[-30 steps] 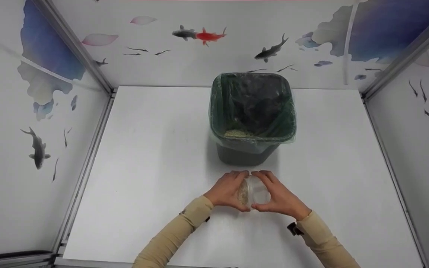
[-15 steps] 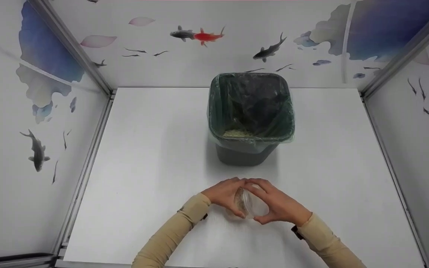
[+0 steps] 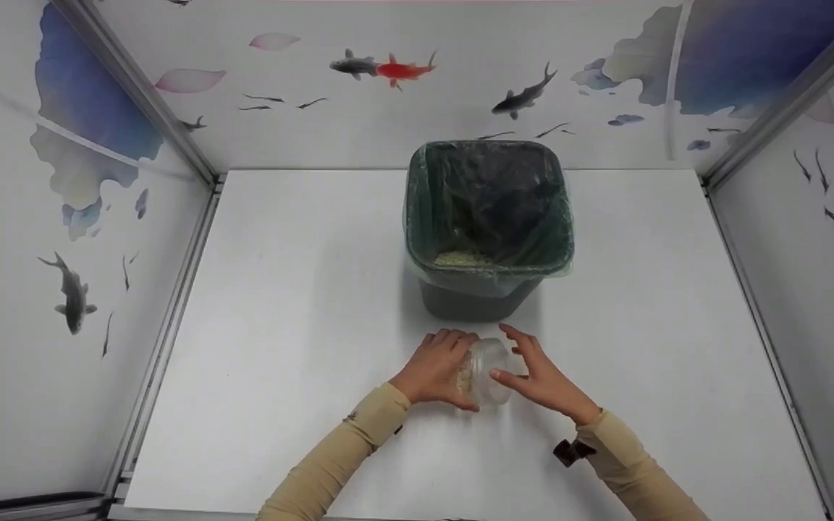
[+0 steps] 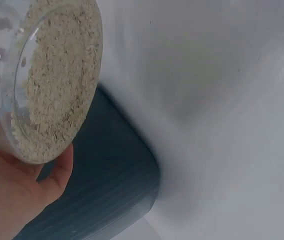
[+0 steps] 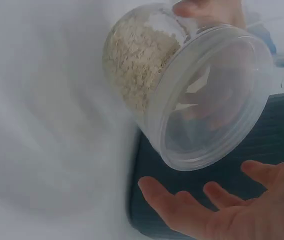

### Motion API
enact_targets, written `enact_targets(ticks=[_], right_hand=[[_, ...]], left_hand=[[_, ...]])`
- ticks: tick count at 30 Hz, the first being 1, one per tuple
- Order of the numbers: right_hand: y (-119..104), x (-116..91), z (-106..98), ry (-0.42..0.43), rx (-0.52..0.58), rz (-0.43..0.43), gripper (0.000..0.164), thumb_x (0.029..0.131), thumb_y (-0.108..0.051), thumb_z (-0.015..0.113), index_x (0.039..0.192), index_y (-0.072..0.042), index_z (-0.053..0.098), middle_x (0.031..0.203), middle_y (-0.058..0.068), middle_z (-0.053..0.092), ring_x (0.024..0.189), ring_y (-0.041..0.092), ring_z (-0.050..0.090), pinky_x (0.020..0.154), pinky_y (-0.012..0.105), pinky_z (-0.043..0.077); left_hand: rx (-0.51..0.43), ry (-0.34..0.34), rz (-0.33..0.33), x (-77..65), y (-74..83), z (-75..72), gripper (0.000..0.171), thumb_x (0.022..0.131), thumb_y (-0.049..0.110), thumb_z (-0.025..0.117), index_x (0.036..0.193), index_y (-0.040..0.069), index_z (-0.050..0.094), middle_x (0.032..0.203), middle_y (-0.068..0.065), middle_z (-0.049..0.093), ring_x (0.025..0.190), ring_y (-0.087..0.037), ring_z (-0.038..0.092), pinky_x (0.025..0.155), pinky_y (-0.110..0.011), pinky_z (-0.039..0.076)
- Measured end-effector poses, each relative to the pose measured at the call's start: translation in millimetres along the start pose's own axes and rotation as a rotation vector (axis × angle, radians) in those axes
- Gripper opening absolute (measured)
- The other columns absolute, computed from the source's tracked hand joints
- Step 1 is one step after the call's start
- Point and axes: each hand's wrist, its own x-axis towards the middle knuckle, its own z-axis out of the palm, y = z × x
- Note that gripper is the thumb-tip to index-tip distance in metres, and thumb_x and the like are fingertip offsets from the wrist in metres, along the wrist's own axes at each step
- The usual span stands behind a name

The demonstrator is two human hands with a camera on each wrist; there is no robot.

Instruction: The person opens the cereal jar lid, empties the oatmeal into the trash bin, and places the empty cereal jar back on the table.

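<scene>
My left hand (image 3: 437, 367) grips a clear plastic jar (image 5: 137, 65) by its body. The jar lies tilted on its side above the table, its lid end pointing right. Pale, oat-like flakes (image 4: 62, 75) show through its base in the left wrist view. A translucent screw lid (image 5: 217, 100) is on the jar. Beside the lid, my right hand (image 3: 547, 380) has its fingers spread and apart from it in the right wrist view. From above, the right thumb overlaps the lid.
A dark green bin (image 3: 471, 300) with a clear liner stands just beyond the hands. Some pale flakes (image 3: 464, 258) lie inside it. The white table (image 3: 301, 289) is bordered by printed panels in metal frames.
My right fingers have come away from the lid, which they were curled round before. Since half a second ago, my left hand has moved the jar slightly toward the bin.
</scene>
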Motion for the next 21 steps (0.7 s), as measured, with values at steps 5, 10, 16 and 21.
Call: enact_targets(ticks=[5,10,16,21], right_hand=[[4.2,1.3,1.6,-0.11,0.249,0.173,0.074,0.097,-0.032,0.059,0.154,-0.016,0.015,0.151,0.024,0.013,0.132,0.048,0.03,0.092,0.055,0.046],[8.2,5.8,7.1,-0.123,0.298,0.186,0.072,0.096,-0.029,0.06,0.152,-0.011,0.018,0.15,0.023,0.018,0.131,0.046,0.035,0.092,0.055,0.046],[6.3,9.5,13.5,-0.054,0.17,0.094,0.073,0.091,-0.03,0.068,0.15,-0.011,0.029,0.149,0.019,0.028,0.13,0.044,0.036,0.094,0.057,0.043],[3.2,9.8,15.3,-0.015,-0.056,-0.191,0.079,0.082,-0.029,0.079,0.147,-0.01,0.038,0.148,0.012,0.037,0.131,0.035,0.038,0.094,0.059,0.042]], left_hand=[[0.175,0.045,0.009,0.3,8.8,0.6,0.112,0.053,0.074,0.078,0.136,0.008,0.045,0.122,-0.007,0.052,0.111,-0.024,0.048,0.09,-0.042,0.043],[0.326,0.086,0.035,-0.2,14.4,1.3,0.111,0.051,0.079,0.075,0.134,0.01,0.046,0.12,-0.005,0.051,0.109,-0.023,0.048,0.086,-0.04,0.042],[0.304,0.057,0.017,-1.5,12.8,1.0,0.112,0.052,0.079,0.074,0.135,0.009,0.045,0.12,-0.006,0.052,0.107,-0.024,0.049,0.085,-0.04,0.044],[0.02,-0.078,-0.018,-2.6,2.5,-1.1,0.109,0.058,0.072,0.077,0.139,0.008,0.042,0.127,-0.005,0.052,0.114,-0.022,0.047,0.09,-0.039,0.044]])
